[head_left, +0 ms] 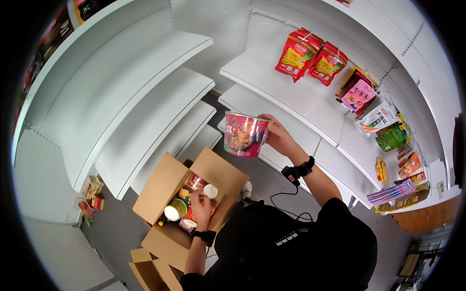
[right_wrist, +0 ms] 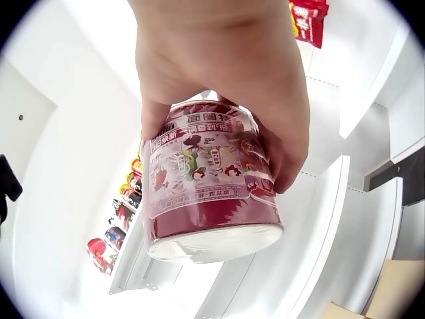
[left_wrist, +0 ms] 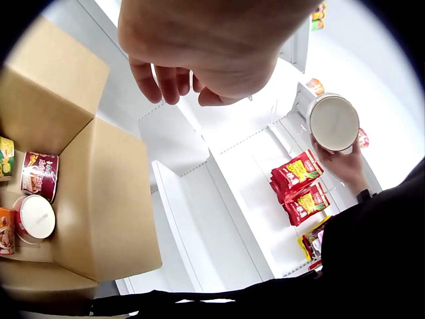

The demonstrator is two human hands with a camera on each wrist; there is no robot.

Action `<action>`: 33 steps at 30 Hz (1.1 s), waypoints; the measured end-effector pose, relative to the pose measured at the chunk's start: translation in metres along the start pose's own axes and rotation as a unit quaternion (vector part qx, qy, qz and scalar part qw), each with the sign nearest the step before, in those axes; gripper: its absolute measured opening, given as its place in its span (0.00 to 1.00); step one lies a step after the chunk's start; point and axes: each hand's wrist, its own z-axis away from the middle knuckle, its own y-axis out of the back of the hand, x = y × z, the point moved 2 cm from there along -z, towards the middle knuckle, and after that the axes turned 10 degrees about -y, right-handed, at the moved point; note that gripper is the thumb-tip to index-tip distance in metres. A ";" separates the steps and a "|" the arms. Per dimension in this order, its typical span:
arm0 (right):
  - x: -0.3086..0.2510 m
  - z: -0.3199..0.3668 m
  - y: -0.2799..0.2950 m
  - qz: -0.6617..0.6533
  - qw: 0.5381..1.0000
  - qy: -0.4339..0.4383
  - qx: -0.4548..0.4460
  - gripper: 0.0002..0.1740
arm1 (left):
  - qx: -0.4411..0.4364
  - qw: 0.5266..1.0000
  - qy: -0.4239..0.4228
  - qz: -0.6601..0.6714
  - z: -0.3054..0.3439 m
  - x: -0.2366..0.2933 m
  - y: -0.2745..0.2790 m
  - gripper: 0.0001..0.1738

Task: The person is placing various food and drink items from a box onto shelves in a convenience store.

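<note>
My right hand [head_left: 281, 138] grips a dark pink instant-noodle cup [head_left: 244, 136] near its rim, held up in front of the shelves. In the right wrist view, fingers and thumb wrap both sides of the cup [right_wrist: 209, 176], its white base tilted toward the bottom. My left hand [head_left: 201, 209] is over the open cardboard box [head_left: 160, 186], above several packed cups. In the left wrist view, that hand [left_wrist: 199, 60] has loosely bent fingers and nothing visible in them. Inside the box are a green-rimmed cup [head_left: 175, 209], a white-lidded cup [left_wrist: 36, 217] and a red cup [left_wrist: 40, 175].
White shelves [head_left: 145, 114] stand at the left, others [head_left: 272, 87] at the right. Red snack bags [head_left: 297, 53] and further packets [head_left: 381, 119] hang at the right. A second cardboard box [head_left: 150, 271] is at the bottom; small packs [head_left: 94, 194] lie at the far left.
</note>
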 end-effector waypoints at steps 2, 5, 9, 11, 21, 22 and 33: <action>-0.020 0.003 0.010 -0.020 0.999 0.033 -0.014 0.32 | 0.002 1.000 0.010 0.003 -0.004 -0.001 -0.005 0.17; -0.048 0.011 0.019 -0.047 0.996 0.072 -0.030 0.32 | 0.001 1.000 -0.001 0.012 -0.010 -0.001 -0.011 0.16; -0.082 0.022 0.031 -0.077 0.990 0.105 -0.058 0.33 | -0.005 1.000 0.002 0.009 -0.020 -0.009 -0.023 0.16; -0.094 0.026 0.039 -0.086 0.986 0.120 -0.072 0.33 | -0.003 1.000 -0.019 -0.006 -0.024 -0.014 -0.030 0.16; -0.152 0.061 0.074 -0.101 0.967 0.231 -0.024 0.36 | -0.017 0.999 -0.047 0.001 -0.043 -0.012 -0.058 0.15; -0.158 0.067 0.078 -0.102 0.967 0.235 -0.012 0.37 | -0.029 0.998 -0.052 -0.007 -0.044 -0.014 -0.061 0.15; -0.214 0.112 0.107 -0.084 0.950 0.299 0.018 0.37 | -0.049 0.996 -0.077 -0.005 -0.056 -0.031 -0.090 0.14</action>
